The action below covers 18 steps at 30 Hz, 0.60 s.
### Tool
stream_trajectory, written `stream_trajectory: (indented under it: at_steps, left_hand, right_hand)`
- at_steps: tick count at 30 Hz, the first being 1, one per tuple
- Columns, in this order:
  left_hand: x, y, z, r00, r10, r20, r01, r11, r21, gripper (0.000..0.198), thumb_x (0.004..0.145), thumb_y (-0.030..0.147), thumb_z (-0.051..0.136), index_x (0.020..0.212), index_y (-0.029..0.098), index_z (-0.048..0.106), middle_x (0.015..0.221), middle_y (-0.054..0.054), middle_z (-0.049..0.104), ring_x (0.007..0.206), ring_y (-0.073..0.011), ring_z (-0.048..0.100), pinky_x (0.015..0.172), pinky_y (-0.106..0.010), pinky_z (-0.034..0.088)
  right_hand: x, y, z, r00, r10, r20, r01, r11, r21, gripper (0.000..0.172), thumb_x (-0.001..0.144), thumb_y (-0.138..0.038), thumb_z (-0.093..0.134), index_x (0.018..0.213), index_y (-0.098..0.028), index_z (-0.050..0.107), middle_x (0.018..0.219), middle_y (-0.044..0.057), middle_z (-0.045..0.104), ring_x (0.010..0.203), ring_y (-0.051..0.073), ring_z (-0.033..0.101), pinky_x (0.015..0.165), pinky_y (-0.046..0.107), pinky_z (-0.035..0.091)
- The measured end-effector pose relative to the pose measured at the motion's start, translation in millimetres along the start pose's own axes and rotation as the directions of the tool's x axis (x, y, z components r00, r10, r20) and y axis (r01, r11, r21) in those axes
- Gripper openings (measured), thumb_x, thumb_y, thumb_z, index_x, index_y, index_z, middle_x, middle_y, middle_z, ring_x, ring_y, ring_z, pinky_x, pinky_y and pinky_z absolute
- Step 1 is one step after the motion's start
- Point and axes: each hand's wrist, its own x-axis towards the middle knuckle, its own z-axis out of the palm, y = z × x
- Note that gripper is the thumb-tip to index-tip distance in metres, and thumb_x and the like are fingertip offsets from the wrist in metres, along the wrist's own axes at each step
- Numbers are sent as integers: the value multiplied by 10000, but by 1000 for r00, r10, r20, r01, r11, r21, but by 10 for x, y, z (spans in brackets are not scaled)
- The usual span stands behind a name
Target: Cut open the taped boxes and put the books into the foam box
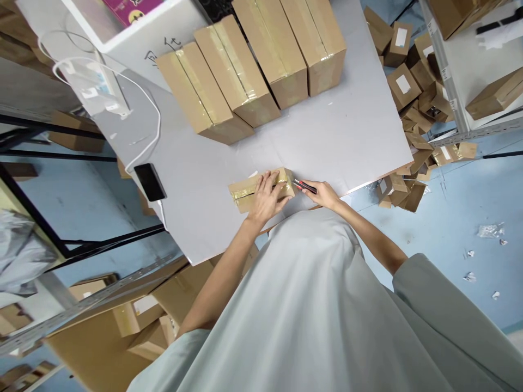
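Note:
A small taped cardboard box (245,190) lies near the front edge of the white table (351,130). My left hand (266,197) rests flat on top of it, fingers spread over the tape. My right hand (322,193) is closed round a red and black tool (304,186), whose tip points at the box's right end.
Several larger taped boxes (253,65) stand in a row at the back of the table. A black phone (150,181) on a white cable lies at the left edge. A heap of small boxes (412,103) covers the blue floor to the right. Shelving (461,81) stands at right.

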Motion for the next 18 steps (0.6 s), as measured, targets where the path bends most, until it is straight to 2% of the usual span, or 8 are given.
stream_trajectory:
  at_steps: [5,8,12,18]
  left_hand:
    - [9,-11,22,1000,30,7,-30,999,29,508,994,527,721,1368,189,655,1744,-226,449,1702,-459,286,1375,-721,232]
    - [18,-28,22,999,41,10,-42,999,35,548,943,470,779,1392,189,638,1746,-231,444,1707,-473,260,1373,-731,232]
    - [34,-64,19,999,48,22,-48,998,36,571,892,393,837,1389,198,636,1741,-228,451,1696,-484,286,1363,-741,252]
    - [37,-89,51,999,39,3,-39,999,8,569,877,372,867,1371,196,645,1723,-231,469,1692,-485,295,1365,-744,239]
  right_hand:
    - [46,-49,-42,1000,7,18,-6,998,-62,443,1081,-298,654,1512,-379,719,1459,-52,769,1366,258,741,1174,365,570]
    - [70,-41,-46,1000,-20,12,21,996,-83,437,1079,-289,660,1501,-375,729,1435,-52,783,1336,261,758,1151,348,579]
    - [86,-13,-44,999,-37,8,37,995,-95,434,1079,-289,666,1496,-391,731,1422,-68,789,1323,264,764,1129,345,592]
    - [84,0,-37,999,-40,14,41,995,-89,432,1079,-285,669,1499,-365,732,1415,-51,795,1319,263,766,1142,343,580]
